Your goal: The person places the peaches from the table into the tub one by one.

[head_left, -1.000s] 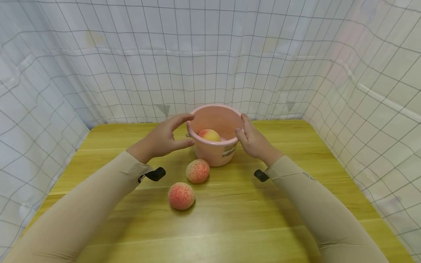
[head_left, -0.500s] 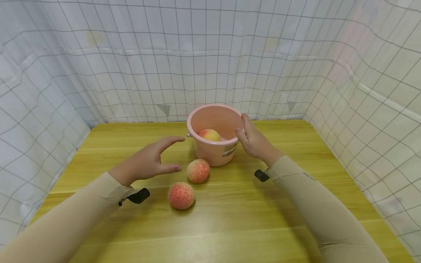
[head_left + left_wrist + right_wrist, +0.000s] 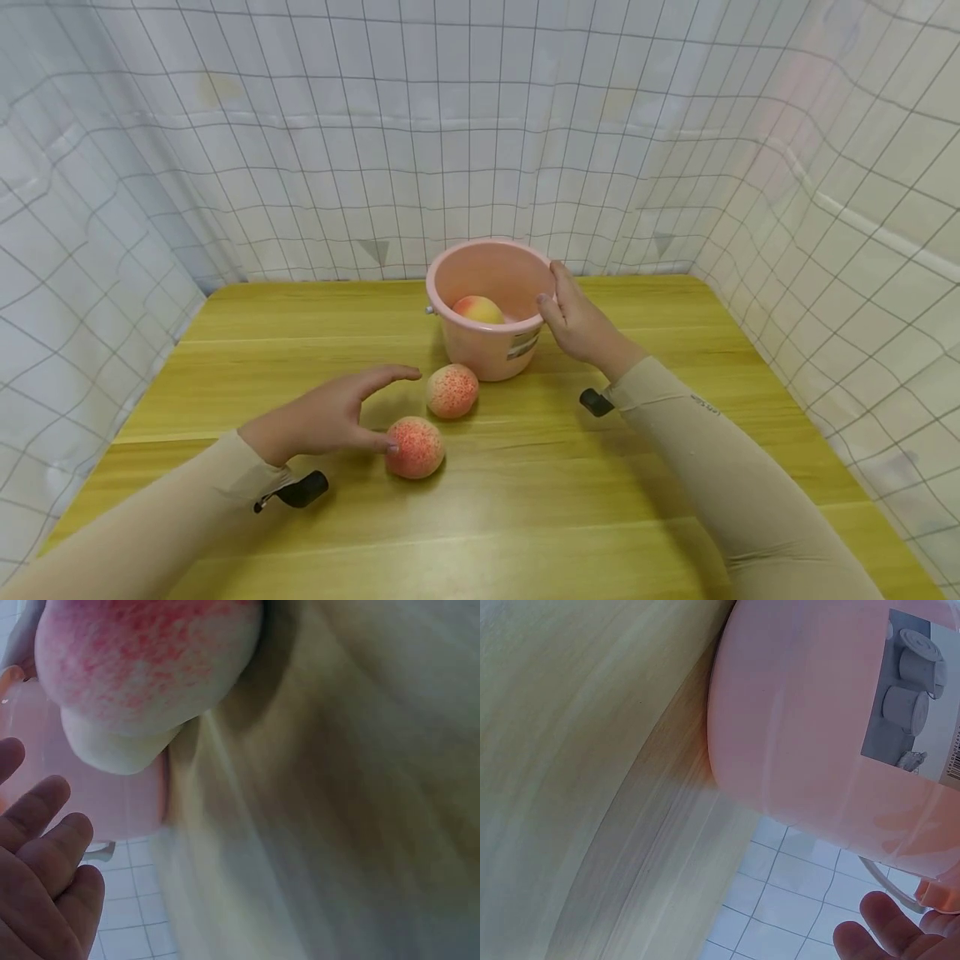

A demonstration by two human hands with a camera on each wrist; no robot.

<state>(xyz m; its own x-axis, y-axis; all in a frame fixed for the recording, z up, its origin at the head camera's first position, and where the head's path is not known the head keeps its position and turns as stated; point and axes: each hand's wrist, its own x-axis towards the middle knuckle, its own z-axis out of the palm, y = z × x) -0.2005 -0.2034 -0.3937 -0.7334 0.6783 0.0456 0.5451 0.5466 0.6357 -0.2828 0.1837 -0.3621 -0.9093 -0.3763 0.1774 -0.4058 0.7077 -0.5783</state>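
Note:
My left hand reaches low over the table, fingers spread, the thumb tip right at the left side of the nearer red-speckled peach. A second speckled peach lies just behind it, beyond the index fingertip. In the left wrist view the fingers are loosely bent beside the nearer peach, with nothing in them. My right hand holds the pink bucket by its right rim, thumb at the front and fingers along the outside. Inside the bucket sits a yellow-and-red peach.
The wooden table carries the bucket near its back edge. White grid-patterned curtains stand behind and on both sides. A bucket handle and printed label show in the right wrist view.
My left hand has left the bucket's left rim and moved down and toward me, to the nearer peach. The right hand, bucket and peaches stay in place.

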